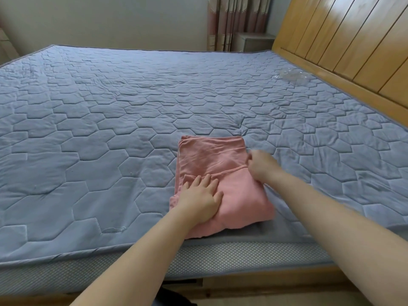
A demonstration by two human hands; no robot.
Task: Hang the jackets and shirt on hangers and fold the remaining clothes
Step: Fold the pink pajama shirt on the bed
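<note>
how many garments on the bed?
1. A pink garment near the front edge of the bed; left hand presses it, right hand pinches its right edge. More may be hidden in its folds.

The folded garment (pixel 220 160) is a plain dusty pink with no print, against a bed cover (pixel 110 107) of muted blue-grey, quilted all over in a stitched pattern of elongated hexagons. The mattress side (pixel 220 259) is grey with a fine mesh of small pale dots. The headboard (pixel 342 40) is honey-yellow wood in planks, the curtain (pixel 229 21) has vertical stripes of pink and beige, and the wall (pixel 110 18) is plain off-white.
</note>
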